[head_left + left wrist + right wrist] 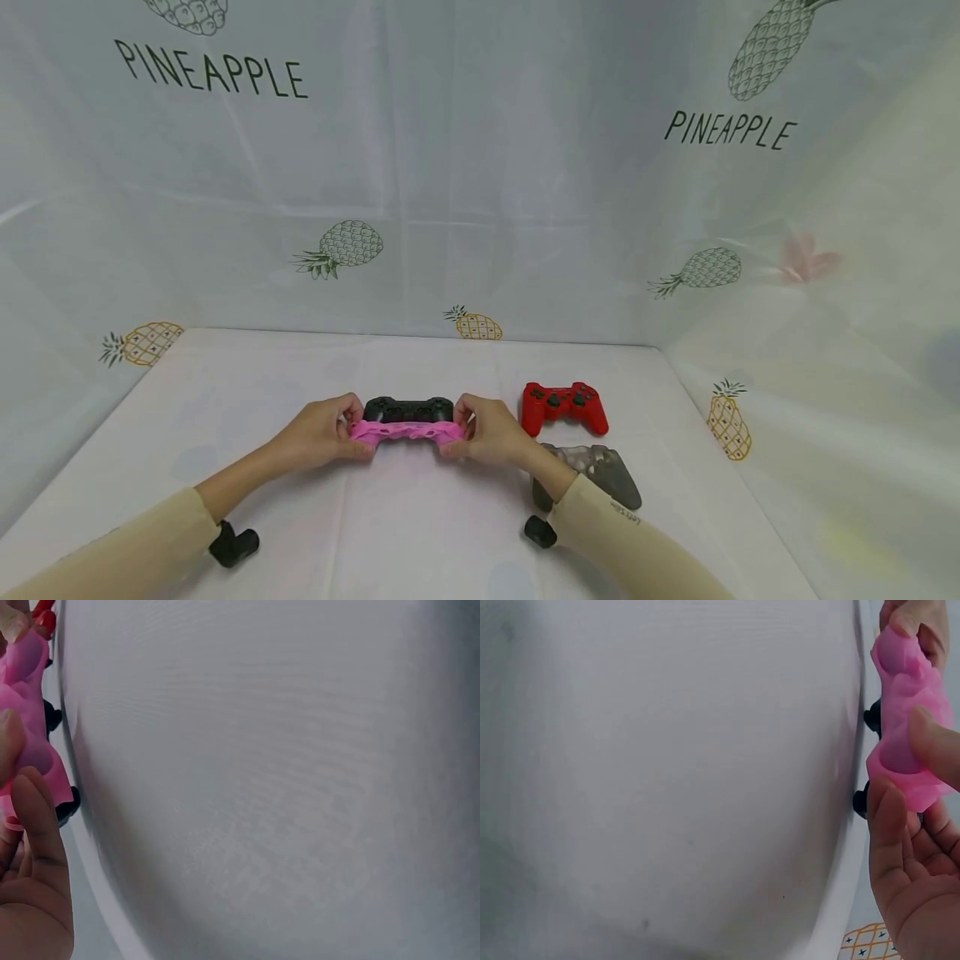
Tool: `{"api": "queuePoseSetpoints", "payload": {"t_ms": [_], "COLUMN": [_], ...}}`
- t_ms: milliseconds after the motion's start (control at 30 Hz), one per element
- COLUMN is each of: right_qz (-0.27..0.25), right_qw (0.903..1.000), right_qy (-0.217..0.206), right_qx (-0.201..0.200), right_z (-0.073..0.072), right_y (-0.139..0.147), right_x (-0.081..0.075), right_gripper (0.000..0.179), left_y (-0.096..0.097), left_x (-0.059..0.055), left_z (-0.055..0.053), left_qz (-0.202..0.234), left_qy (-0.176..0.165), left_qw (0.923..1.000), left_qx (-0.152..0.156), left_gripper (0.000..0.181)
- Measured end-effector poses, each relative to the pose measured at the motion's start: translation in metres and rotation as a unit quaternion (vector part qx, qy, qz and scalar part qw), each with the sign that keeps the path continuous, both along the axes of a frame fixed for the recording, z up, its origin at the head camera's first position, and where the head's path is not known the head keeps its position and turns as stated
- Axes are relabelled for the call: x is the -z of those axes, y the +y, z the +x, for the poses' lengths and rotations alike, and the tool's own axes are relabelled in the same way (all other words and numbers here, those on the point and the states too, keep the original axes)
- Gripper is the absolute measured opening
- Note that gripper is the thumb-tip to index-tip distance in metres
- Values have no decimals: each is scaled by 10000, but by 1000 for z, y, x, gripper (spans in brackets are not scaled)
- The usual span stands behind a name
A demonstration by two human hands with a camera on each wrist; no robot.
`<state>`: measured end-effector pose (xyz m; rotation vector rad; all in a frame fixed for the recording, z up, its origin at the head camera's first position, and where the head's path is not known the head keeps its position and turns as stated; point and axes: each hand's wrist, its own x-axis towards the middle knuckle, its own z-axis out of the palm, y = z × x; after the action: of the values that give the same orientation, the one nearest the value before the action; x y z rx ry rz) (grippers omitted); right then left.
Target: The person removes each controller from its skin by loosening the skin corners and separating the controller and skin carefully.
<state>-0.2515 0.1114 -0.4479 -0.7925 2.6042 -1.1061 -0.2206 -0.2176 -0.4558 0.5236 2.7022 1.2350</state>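
Both hands pinch a soft pink game controller cover [408, 431], one at each end. My left hand [322, 429] has the left end between thumb and fingers, and my right hand [491, 429] grips the right end. Right behind the cover sits a black game controller [408, 409], its lower part hidden by the pink. In the right wrist view the cover [915, 694] shows rounded hollows, with a thumb pressed at one of them. The left wrist view catches the cover [26, 697] at its left edge, with dark bits of the controller beyond it.
To the right lies a red game controller [562, 402]. Nearer, a greyish controller-shaped cover [613, 477] is partly hidden behind my right forearm. Black devices [236, 546] show at both cuffs. A white pineapple-print cloth [487, 167] hangs behind the white-covered table [420, 525].
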Motion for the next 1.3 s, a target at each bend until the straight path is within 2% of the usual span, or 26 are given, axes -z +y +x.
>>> {"api": "queuePoseSetpoints", "payload": {"t_ms": [300, 700, 933, 1300], "right_qz": [10, 57, 80, 173], "right_qw": [9998, 9993, 9989, 9988], "right_qy": [163, 353, 457, 467], "right_qx": [-58, -84, -54, 33], "right_z": [1, 5, 6, 7], "right_y": [0, -5, -7, -7], "right_x": [2, 5, 5, 3], "right_gripper": [39, 40, 40, 39], "left_y": [3, 4, 8, 10], "left_x": [0, 7, 10, 6], "left_z": [1, 4, 4, 6], "left_qz": [-297, -390, -507, -517], "left_qy": [234, 268, 270, 254], "left_qw": [9993, 9989, 9981, 9981], "left_qx": [8, -40, -214, -198], "left_gripper": [46, 47, 49, 49]}}
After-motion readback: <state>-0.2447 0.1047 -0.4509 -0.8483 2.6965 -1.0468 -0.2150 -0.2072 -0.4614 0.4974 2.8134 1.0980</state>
